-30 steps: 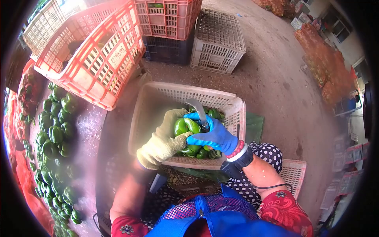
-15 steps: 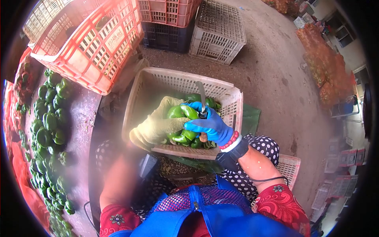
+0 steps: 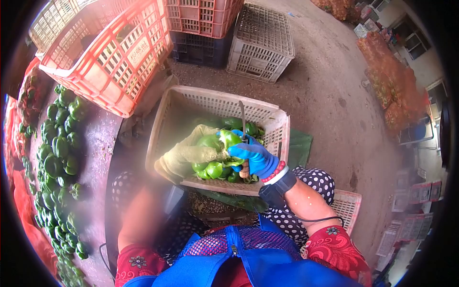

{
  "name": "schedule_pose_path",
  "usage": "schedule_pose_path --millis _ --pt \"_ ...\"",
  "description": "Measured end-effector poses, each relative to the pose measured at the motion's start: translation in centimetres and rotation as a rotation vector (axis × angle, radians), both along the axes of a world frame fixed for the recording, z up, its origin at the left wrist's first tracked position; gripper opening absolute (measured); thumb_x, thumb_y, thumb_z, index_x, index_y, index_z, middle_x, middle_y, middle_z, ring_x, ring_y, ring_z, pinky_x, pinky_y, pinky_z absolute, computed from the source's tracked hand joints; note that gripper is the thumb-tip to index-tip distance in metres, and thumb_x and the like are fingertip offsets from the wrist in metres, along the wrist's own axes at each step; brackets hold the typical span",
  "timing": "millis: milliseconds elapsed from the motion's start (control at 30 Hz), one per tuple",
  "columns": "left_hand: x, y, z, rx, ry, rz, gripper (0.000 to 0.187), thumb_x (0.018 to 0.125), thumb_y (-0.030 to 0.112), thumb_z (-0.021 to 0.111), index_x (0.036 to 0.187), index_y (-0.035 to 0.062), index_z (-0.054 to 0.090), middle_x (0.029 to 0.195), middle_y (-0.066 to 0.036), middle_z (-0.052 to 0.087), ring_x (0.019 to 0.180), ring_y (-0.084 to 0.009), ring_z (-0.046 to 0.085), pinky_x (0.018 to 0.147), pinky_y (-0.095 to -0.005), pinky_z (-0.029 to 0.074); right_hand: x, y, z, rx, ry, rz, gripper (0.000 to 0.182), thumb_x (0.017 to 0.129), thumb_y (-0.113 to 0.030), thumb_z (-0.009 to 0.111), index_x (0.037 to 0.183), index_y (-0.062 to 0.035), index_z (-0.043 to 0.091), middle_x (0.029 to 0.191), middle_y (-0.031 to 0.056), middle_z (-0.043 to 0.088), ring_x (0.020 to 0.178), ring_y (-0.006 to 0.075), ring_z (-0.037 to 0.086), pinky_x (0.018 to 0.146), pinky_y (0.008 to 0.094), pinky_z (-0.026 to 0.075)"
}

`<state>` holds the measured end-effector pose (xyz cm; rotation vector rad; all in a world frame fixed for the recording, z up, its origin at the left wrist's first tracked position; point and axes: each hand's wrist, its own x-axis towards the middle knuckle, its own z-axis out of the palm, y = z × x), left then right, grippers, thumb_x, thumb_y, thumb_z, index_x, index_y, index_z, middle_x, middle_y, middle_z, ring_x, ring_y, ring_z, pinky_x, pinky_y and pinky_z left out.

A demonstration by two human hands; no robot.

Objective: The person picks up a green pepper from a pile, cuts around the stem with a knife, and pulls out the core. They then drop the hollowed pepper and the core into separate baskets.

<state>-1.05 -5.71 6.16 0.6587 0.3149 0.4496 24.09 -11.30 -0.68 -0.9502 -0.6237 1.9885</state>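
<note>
Over a white plastic crate [image 3: 160, 122], my left hand [image 3: 184, 155] in a pale yellow glove is closed around a green bell pepper [image 3: 208, 142]. My right hand [image 3: 258, 156], blue-gloved, grips a knife [image 3: 243, 116]; its thin curved blade points up and away, and the brown handle end shows below the fist. The right fingers also pinch a torn-open pepper piece [image 3: 231, 138] whose pale inside shows. Both hands meet at the pepper. More green peppers [image 3: 214, 170] lie in the crate beneath; the hands hide part of them.
Whole green peppers [image 3: 60, 147] are heaped along the left side. An orange-pink crate [image 3: 122, 62] stands at upper left. Behind are a dark crate [image 3: 198, 50] and a white crate [image 3: 262, 48]. Filled net sacks [image 3: 389, 71] line the right wall.
The pepper between my hands has come open, and its pale inside now shows. My right hand and the knife have turned slightly, so the blade looks thinner. The view has shifted a little.
</note>
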Motion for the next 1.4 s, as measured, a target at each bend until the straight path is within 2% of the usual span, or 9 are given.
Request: schedule_pose_path --millis 400,533,633,700,733,800,967,1033,1400 --pt "-0.2 0.3 -0.4 -0.164 -0.367 0.172 0.066 0.089 0.029 0.067 0.143 -0.0015 0.045 0.113 -0.017 0.065 0.093 -0.0272 0.067 0.08 -0.0377 0.058 -1.8 0.4 4.4 0.006 0.711 -0.068 0.059 0.087 -0.037 0.074 0.138 -0.0172 0.053 0.116 0.0187 0.065 0.074 0.0332 0.068 0.057 0.0329 0.054" --pt "1.7 -1.1 3.0 -0.154 0.08 0.618 0.049 0.092 0.03 0.066 0.126 -0.0014 0.051 0.088 -0.012 0.063 0.062 -0.0172 0.058 0.051 -0.0267 0.048 -0.2 1.3 3.5 -0.083 0.437 -0.081 0.055 0.09 -0.039 0.07 0.139 -0.0202 0.053 0.108 0.0233 0.066 0.071 0.0323 0.068 0.053 0.0325 0.054" --pt "-0.8 0.5 0.0 -0.029 -0.104 0.441 0.043 0.094 0.03 0.065 0.124 0.0008 0.054 0.097 -0.013 0.064 0.074 -0.0187 0.062 0.063 -0.0295 0.053 -0.6 0.8 4.4 -0.086 0.474 -0.008 0.055 0.091 -0.037 0.07 0.14 -0.0199 0.052 0.106 0.0253 0.066 0.071 0.0327 0.068 0.051 0.0337 0.054" --pt "0.5 0.8 1.9 -0.297 -0.083 0.903 0.028 0.099 0.028 0.057 0.111 0.0023 0.062 0.093 -0.008 0.068 0.08 -0.0171 0.063 0.076 -0.0294 0.054 -0.1 0.1 1.3 -0.107 0.464 0.027 0.059 0.09 -0.035 0.072 0.143 -0.019 0.051 0.109 0.0239 0.065 0.073 0.0298 0.068 0.058 0.0349 0.055" --pt "0.0 0.7 3.2 0.46 0.514 0.984 0.032 0.099 0.031 0.058 0.114 0.0026 0.062 0.1 -0.011 0.069 0.085 -0.0199 0.066 0.074 -0.0309 0.056 0.0 -0.1 1.3 -0.062 0.322 0.062 0.062 0.09 -0.035 0.073 0.145 -0.0183 0.049 0.11 0.0214 0.065 0.074 0.0264 0.067 0.061 0.0347 0.055" --pt "-2.7 2.9 0.7 -0.264 -0.306 0.784 0.023 0.096 0.018 0.065 0.113 0.0033 0.065 0.108 -0.013 0.07 0.094 -0.0253 0.068 0.077 -0.0349 0.057 -0.4 0.7 2.9 0.015 -0.083 0.195 0.068 0.09 -0.035 0.075 0.149 -0.0165 0.046 0.112 0.0155 0.066 0.075 0.0197 0.066 0.064 0.0328 0.055" --pt "0.3 1.7 -1.1 1.494 0.998 1.086 0.032 0.095 0.006 0.068 0.125 0.0092 0.056 0.11 -0.008 0.066 0.104 -0.0181 0.064 0.091 -0.0349 0.055 -2.3 0.7 5.2 -0.008 -0.081 -0.034 0.084 0.086 -0.04 0.081 0.152 -0.0089 0.039 0.108 0.004 0.065 0.072 0.0094 0.064 0.059 0.0243 0.051" --pt "2.1 0.3 -1.2 0.093 0.146 0.919 0.036 0.097 0.011 0.066 0.13 0.0109 0.052 0.115 -0.007 0.063 0.107 -0.0195 0.063 0.092 -0.0351 0.055 -3.6 0.7 4.5 0.299 -0.288 -0.05 0.088 0.083 -0.041 0.084 0.151 -0.008 0.037 0.108 0.0044 0.065 0.07 0.0099 0.063 0.058 0.0243 0.051" --pt "2.9 -0.1 -0.3 0.227 0.552 0.664 0.063 0.094 0.032 0.073 0.139 0.0014 0.041 0.118 -0.012 0.063 0.1 -0.0174 0.064 0.086 -0.0332 0.055 -4.3 2.0 4.3 0.482 -0.521 -0.155 0.069 0.087 -0.004 0.076 0.147 -0.0114 0.043 0.104 -0.0026 0.062 0.069 0.0027 0.057 0.055 0.0183 0.045"
